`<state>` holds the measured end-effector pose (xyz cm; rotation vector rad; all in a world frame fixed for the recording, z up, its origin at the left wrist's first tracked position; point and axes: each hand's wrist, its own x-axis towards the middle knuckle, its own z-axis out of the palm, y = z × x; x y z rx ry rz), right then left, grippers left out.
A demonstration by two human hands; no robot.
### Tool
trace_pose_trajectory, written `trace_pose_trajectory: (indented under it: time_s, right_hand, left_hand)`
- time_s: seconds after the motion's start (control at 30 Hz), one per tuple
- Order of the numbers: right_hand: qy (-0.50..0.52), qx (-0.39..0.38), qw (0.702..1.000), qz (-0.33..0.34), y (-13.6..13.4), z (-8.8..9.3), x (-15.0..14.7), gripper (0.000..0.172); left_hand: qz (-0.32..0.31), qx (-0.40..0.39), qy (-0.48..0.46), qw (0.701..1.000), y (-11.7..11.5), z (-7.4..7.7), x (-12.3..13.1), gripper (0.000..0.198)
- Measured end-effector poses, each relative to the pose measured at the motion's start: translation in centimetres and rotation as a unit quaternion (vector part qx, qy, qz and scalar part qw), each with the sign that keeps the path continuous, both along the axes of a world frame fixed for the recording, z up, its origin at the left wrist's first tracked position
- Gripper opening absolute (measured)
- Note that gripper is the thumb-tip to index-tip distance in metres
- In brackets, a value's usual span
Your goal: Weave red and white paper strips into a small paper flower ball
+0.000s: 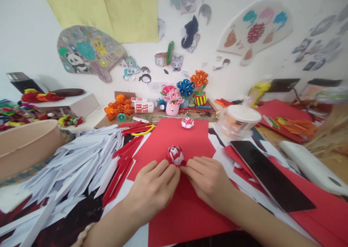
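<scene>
A small ball woven from red and white paper strips is held between my hands, over a red paper sheet. My left hand has its fingers pinched together at the ball's lower left side. From the right, my right hand is closed too, its fingertips at the ball's lower right, where a bit of dark red paper shows. My fingers hide the ball's underside. A second red and white paper ball rests at the far end of the red sheet.
Left of the sheet lie many white paper strips and red strips, with yellow-handled scissors behind. A black-screened tablet and a lidded tub stand right. Flower pots line the back; a beige basin is far left.
</scene>
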<state>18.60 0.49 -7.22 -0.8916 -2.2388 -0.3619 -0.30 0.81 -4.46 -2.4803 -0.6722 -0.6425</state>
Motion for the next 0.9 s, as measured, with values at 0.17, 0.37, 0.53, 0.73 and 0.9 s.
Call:
trace_pose_trajectory:
  time_s: [0.17,0.37,0.53,0.73,0.9]
  right_hand:
    - [-0.013,-0.067,0.997,-0.033,0.8,0.0,-0.2,0.030]
    - [-0.073,-0.081,0.991,-0.080,2.4,1.8,-1.4,0.019]
    - [-0.077,-0.026,0.991,-0.108,3.6,1.5,-1.9,0.020]
    - [-0.071,0.022,0.994,-0.079,4.1,0.1,-0.9,0.029]
    - [-0.065,0.044,0.996,-0.037,4.2,-0.1,-0.8,0.043]
  left_hand:
    - [0.064,-0.103,-0.043,0.992,0.7,-0.4,0.2,0.033]
    - [0.112,-0.145,-0.044,0.982,2.3,-0.3,0.2,0.025]
    - [0.116,-0.121,-0.056,0.984,3.9,-0.4,0.3,0.020]
    - [0.103,-0.065,-0.030,0.992,3.7,-0.9,0.4,0.016]
    - [0.083,-0.034,0.002,0.996,3.3,-1.0,0.4,0.025]
